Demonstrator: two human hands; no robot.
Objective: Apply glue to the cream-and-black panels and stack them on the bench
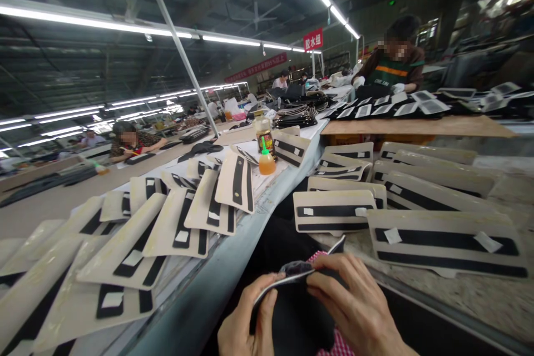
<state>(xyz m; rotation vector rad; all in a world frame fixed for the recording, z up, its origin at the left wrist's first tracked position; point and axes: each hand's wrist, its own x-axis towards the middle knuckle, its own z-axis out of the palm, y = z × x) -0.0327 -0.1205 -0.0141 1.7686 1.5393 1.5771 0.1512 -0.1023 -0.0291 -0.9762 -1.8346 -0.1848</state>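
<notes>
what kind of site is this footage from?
Most likely a factory assembly line, perhaps footwear or leather goods. Rows of beige boards carrying black strips cover long benches, a glue bottle stands among them, other workers sit under strip lights, and both hands hold a black fabric piece.

Both hands sit low at the bottom of the view, close together. The left hand (246,325) curls upward, its fingers bent and its thumb pressing inward. The right hand (354,303) reaches in from the right, palm down, fingertips pinched together.
</notes>
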